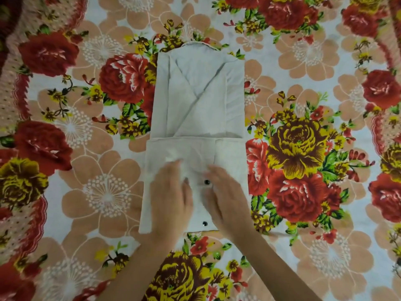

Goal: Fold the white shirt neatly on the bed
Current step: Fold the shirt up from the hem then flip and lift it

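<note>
The white shirt [198,98] lies in the middle of the bed as a long narrow rectangle. Its sleeves are folded in and cross over the back, and the collar points away from me. The near third is folded up, showing two dark buttons on the placket. My left hand [171,192] lies flat on the left half of that folded part, fingers straight. My right hand [225,195] presses flat on the right half, just beside the upper button. Neither hand grips the cloth.
The bed is covered by a floral sheet [303,148] with large red, yellow and peach flowers, spread on all sides of the shirt. A darker patterned border runs along the sheet's left edge [13,105].
</note>
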